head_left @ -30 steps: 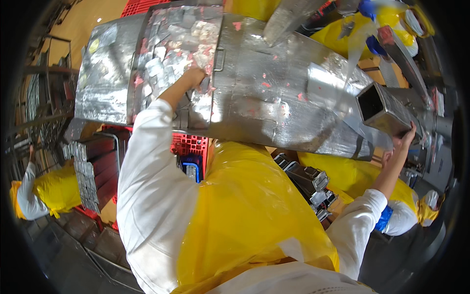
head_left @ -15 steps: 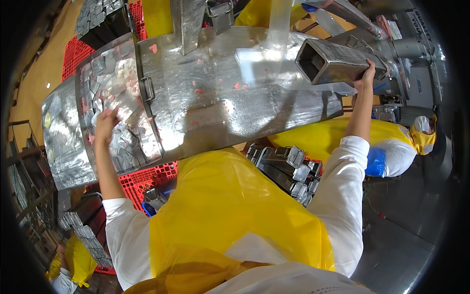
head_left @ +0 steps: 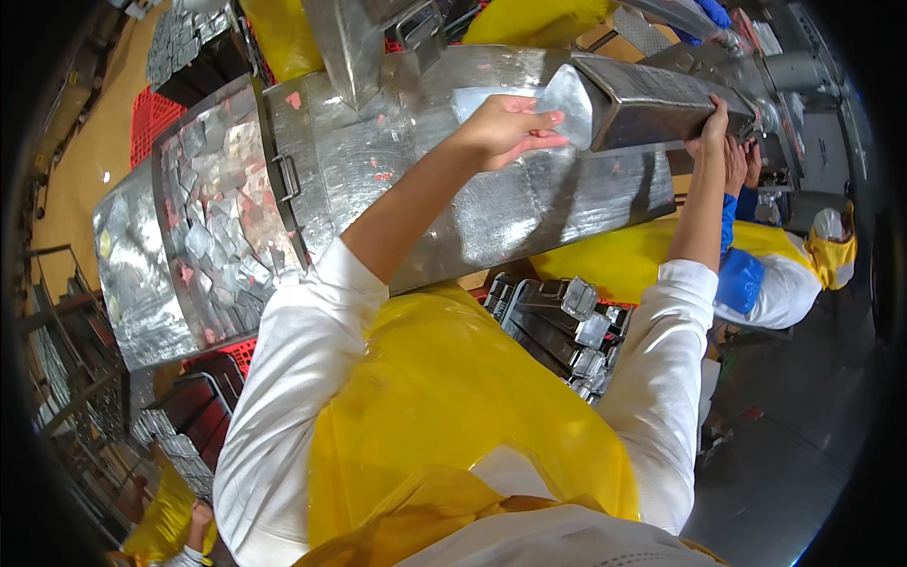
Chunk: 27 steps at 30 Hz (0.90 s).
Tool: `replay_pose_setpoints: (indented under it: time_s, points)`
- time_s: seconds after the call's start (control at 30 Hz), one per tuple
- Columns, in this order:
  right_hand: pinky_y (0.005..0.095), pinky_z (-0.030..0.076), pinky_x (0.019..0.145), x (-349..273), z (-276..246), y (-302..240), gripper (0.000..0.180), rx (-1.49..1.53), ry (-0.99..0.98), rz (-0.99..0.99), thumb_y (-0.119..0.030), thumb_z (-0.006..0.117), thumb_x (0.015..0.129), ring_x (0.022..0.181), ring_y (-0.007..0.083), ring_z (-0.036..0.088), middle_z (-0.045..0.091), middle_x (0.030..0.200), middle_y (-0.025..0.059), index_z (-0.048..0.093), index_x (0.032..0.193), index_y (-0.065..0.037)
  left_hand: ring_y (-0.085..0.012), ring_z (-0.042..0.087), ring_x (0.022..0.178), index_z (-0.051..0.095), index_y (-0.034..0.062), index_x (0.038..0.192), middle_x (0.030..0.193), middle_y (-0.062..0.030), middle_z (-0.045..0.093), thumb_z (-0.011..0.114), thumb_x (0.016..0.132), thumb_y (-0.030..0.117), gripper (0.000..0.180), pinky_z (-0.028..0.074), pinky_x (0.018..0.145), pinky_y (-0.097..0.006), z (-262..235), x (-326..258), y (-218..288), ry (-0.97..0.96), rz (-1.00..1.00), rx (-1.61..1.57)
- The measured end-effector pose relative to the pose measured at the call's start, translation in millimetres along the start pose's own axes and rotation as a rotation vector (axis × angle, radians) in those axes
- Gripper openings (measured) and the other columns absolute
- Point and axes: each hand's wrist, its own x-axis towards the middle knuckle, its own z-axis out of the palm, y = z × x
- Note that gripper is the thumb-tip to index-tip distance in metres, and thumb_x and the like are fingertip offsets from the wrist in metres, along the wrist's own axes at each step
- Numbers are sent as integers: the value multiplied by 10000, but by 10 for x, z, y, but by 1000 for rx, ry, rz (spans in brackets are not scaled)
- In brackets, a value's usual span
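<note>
At the table's right side, my right hand [head_left: 713,126] grips the far end of a long rectangular metal mould [head_left: 652,97], which lies tilted with its open end toward the left. My left hand [head_left: 515,130] pinches a thin pale sheet [head_left: 568,102] between thumb and fingers. That sheet stands against the mould's open end and covers it. Whether it sits inside the rim or just against it, I cannot tell. Many similar pale and grey pieces [head_left: 222,227] fill a shallow section at the table's left.
The metal table [head_left: 378,236] carries small pink scraps. A co-worker in a yellow apron [head_left: 605,265] stands at the right, hands [head_left: 737,168] close to my right wrist. Metal moulds [head_left: 567,326] are stacked below the near edge. A metal chute [head_left: 345,57] comes down over the far edge.
My left hand has moved from the pieces at the left across to the mould, bringing a thin sheet to its open end. My right hand keeps its grip; the co-worker's hands have come into view.
</note>
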Motion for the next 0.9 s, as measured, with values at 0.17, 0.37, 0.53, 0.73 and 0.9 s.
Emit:
replay_pose_setpoints:
  time_s: [0.17,0.37,0.53,0.73,0.9]
  points:
    - [460,529,813,-105,59,13,517,16,35,-45,-486,572,810,1003,288,617,605,1145,117,553,1159,-104,-265,666,946,481,-183,1169,1004,-180,611,669,900,52,404,585,874,-340,130,-5,240,1,14,194]
    - [431,567,750,-162,85,-31,534,-2,13,-19,-493,559,819,949,285,638,617,1090,128,545,1158,-79,-190,665,592,577,-70,678,614,-90,597,814,795,294,450,547,535,-281,318,193,102,211,147,495]
    - [443,568,756,-157,77,16,538,13,-30,-54,-481,542,837,951,306,642,612,1101,144,536,1163,-54,-139,477,437,483,35,515,505,-60,523,740,772,511,599,435,454,-358,401,112,206,449,231,1112]
    - [521,525,838,113,-57,53,563,70,-74,-72,-482,558,825,1028,359,602,563,1200,174,512,1208,-72,-213,486,417,520,-27,548,470,-119,487,694,799,541,645,430,469,-392,367,242,-14,528,203,1156]
    - [472,553,790,95,-73,119,482,107,-109,-55,-464,584,819,961,322,625,603,1085,149,562,1132,-97,-211,553,512,668,-52,793,570,-140,583,641,849,528,583,444,540,-383,208,389,-232,450,325,1085]
